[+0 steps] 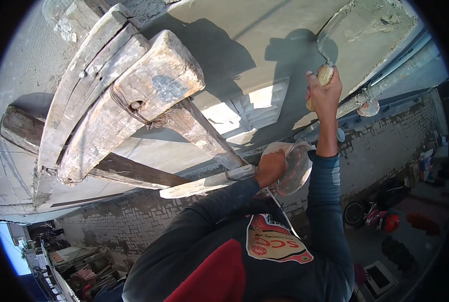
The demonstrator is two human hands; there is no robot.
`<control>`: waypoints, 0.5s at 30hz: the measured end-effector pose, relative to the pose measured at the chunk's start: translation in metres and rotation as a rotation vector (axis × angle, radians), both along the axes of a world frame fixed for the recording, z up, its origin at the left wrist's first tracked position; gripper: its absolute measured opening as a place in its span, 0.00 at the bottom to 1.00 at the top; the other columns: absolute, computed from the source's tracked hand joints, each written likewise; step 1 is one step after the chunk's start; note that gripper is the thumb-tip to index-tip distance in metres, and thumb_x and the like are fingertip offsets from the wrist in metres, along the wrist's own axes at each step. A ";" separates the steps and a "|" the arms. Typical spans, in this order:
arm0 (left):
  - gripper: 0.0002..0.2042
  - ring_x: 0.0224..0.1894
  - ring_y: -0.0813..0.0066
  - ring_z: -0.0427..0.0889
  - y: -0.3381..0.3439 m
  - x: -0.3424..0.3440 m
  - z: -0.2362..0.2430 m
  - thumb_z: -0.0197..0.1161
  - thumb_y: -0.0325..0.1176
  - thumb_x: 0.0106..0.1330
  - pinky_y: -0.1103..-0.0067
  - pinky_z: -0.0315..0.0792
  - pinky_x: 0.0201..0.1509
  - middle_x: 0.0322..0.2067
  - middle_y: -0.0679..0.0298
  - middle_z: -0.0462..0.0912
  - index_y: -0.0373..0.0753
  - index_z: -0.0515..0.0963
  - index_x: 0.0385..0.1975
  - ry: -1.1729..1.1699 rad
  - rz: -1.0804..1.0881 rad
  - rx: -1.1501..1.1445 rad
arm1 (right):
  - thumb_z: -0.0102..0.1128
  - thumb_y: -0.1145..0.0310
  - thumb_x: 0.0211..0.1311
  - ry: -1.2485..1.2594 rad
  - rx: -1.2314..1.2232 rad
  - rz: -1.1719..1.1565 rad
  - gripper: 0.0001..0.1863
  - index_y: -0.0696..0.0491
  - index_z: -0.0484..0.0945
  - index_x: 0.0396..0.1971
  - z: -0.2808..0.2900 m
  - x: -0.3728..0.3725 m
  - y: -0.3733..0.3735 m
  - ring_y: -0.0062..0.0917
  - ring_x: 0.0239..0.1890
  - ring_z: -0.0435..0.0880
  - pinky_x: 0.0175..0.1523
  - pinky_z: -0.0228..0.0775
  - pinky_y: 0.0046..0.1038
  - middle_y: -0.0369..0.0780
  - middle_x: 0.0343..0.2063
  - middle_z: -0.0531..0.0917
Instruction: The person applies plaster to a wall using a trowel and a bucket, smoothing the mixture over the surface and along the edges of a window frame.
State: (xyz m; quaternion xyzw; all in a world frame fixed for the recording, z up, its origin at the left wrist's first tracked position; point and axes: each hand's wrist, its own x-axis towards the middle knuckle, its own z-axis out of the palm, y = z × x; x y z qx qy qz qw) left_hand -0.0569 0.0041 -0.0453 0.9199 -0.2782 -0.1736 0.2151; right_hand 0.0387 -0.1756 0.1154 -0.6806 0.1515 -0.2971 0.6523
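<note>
My right hand (324, 93) is raised at the upper right, its fingers closed round the wooden handle of a trowel (325, 74). The trowel's bent metal neck, smeared with grey mortar, reaches up to the plastered wall (295, 22). Whether the blade touches the wall is hard to tell. Lower down, in front of my chest, my left hand (271, 167) is closed at the left edge of a round, shallow pan (296, 170) that looks wet and greyish inside. Its fingertips are hidden. Beside that hand is the end of a pale wooden pole (209, 182).
Weathered timbers (128, 100) bound with wire jut up close at the left. Rough mortar (380, 25) covers the wall's upper right. A pipe (405, 68) runs along the right edge. Far below lie a brick-patterned surface (385, 141), a motorbike (380, 211) and piled odds and ends (91, 274).
</note>
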 end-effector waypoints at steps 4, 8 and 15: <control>0.15 0.32 0.49 0.85 0.001 0.004 0.012 0.64 0.38 0.57 0.61 0.77 0.35 0.28 0.46 0.83 0.32 0.75 0.36 0.020 -0.032 0.062 | 0.65 0.75 0.59 -0.086 -0.029 0.159 0.12 0.55 0.68 0.33 0.000 -0.020 0.040 0.13 0.12 0.68 0.16 0.59 0.20 0.31 0.18 0.70; 0.17 0.32 0.48 0.84 0.002 0.007 0.010 0.65 0.40 0.56 0.59 0.77 0.37 0.29 0.47 0.83 0.33 0.74 0.36 0.044 -0.025 0.083 | 0.66 0.69 0.59 -0.033 0.177 0.107 0.12 0.57 0.73 0.36 0.006 -0.032 0.010 0.15 0.14 0.70 0.18 0.61 0.22 0.34 0.18 0.74; 0.19 0.32 0.48 0.84 -0.002 -0.003 0.007 0.67 0.43 0.56 0.59 0.76 0.36 0.27 0.46 0.82 0.32 0.75 0.34 0.002 -0.046 0.035 | 0.62 0.72 0.57 -0.087 -0.227 -0.161 0.13 0.61 0.71 0.38 0.020 0.005 -0.026 0.36 0.18 0.79 0.25 0.70 0.36 0.46 0.19 0.78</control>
